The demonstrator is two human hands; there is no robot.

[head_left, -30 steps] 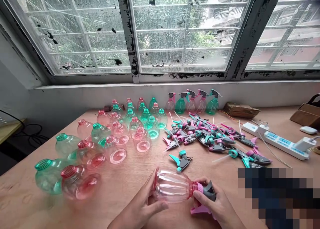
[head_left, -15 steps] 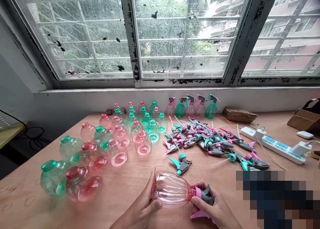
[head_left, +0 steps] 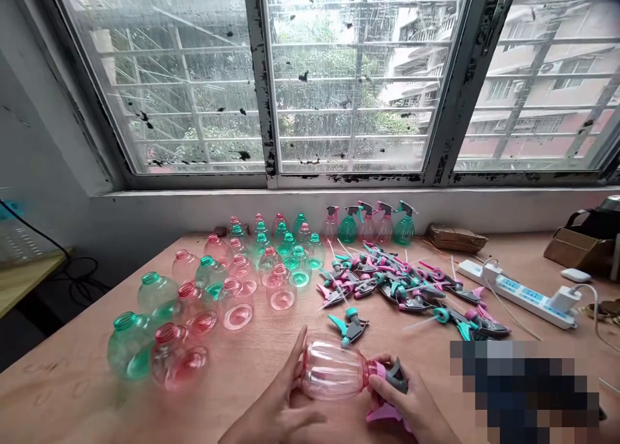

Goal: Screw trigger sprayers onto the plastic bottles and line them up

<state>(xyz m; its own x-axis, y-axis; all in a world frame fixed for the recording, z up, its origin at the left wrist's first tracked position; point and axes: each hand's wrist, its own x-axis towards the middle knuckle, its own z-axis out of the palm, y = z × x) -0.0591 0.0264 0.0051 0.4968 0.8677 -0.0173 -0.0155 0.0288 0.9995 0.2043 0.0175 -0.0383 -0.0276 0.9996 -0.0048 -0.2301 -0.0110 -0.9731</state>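
Note:
A clear pink plastic bottle (head_left: 334,370) lies on its side low in the middle of the view, over the wooden table (head_left: 72,392). My left hand (head_left: 278,402) wraps round its base end. My right hand (head_left: 411,408) grips the pink and grey spray trigger head (head_left: 394,383) that sits on the bottle's neck. A loose teal and grey trigger head (head_left: 351,324) lies on the table just beyond the bottle.
Several open pink and green bottles (head_left: 227,282) lie on the left of the table. A heap of trigger heads (head_left: 402,282) lies right of centre. Several finished spray bottles (head_left: 371,223) stand by the window wall. A power strip (head_left: 526,293), cardboard boxes (head_left: 576,250) and a blurred patch (head_left: 523,392) are at right.
The camera has tilted up, so the table and bottles sit lower in view. Both hands keep their hold on the pink bottle and its trigger head.

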